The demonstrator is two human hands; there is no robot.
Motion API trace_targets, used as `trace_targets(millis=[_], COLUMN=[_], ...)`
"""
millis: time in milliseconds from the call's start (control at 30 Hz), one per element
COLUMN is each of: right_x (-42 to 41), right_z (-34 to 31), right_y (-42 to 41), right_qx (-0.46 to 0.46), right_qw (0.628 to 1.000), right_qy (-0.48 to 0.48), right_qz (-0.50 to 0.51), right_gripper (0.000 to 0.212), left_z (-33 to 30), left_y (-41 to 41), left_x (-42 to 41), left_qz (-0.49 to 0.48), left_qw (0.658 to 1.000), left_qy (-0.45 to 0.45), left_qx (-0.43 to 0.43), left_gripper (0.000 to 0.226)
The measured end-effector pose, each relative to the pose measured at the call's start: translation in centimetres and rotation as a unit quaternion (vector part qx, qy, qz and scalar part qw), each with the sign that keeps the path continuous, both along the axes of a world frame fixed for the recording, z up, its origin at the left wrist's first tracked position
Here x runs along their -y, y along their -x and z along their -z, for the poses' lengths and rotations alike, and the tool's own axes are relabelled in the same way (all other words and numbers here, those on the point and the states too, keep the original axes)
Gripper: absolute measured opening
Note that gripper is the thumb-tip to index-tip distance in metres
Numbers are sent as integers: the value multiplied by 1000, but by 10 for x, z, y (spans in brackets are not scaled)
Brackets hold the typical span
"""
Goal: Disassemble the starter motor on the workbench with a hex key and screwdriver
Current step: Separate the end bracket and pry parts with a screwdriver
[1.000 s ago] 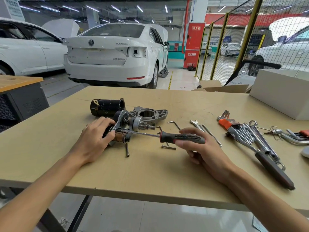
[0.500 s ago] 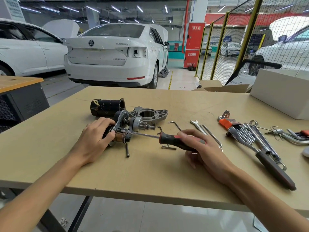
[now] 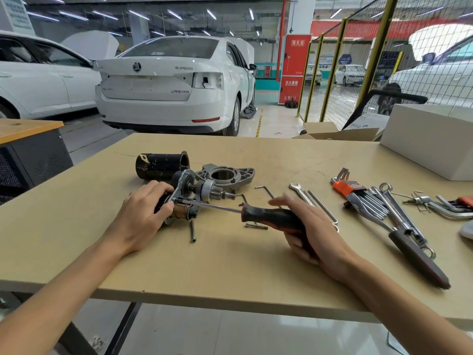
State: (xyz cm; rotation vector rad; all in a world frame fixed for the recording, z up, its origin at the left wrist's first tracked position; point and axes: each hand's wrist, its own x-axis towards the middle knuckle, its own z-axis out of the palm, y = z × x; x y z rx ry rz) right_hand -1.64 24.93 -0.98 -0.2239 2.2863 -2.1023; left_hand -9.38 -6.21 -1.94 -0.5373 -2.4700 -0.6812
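Note:
The starter motor's armature assembly (image 3: 194, 194) lies on the workbench (image 3: 230, 265), with its pinion end pointing right. My left hand (image 3: 143, 213) grips its left end around the copper commutator. A screwdriver (image 3: 271, 216) with a black and red handle has its shaft laid across the assembly, tip at the metal end plate. My right hand (image 3: 309, 226) holds the handle from the right, palm on it and fingers partly spread. The black motor casing (image 3: 161, 163) lies behind. The grey aluminium nose housing (image 3: 227, 174) sits right of the casing. One long bolt (image 3: 192, 231) lies in front.
Loose hex keys (image 3: 266, 190) and a spanner (image 3: 298, 189) lie right of the motor. An orange hex key set (image 3: 353, 189), several wrenches (image 3: 399, 208) and a dark-handled tool (image 3: 419, 260) fill the right side. A white box (image 3: 430, 139) stands at the back right. White cars are parked beyond.
My right hand has shifted its hold on the screwdriver handle, fingers now lifted and spread. The handle end has dropped slightly towards me. My left hand stays on the assembly.

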Motion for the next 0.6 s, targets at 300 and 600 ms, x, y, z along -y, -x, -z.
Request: trace_targets(millis=[300, 600], right_x=[0, -3], right_z=[1, 4], right_y=[3, 7], right_qx=[1, -19], right_qw=[1000, 999], right_qy=[30, 25], right_qz=[-6, -16], right_gripper=[48, 46], left_z=[0, 0], left_y=[0, -1], left_x=[0, 0], left_qz=[4, 10], left_qw=[1000, 1000], left_qy=[-3, -5], left_qx=[-2, -5], left_gripper=[62, 60])
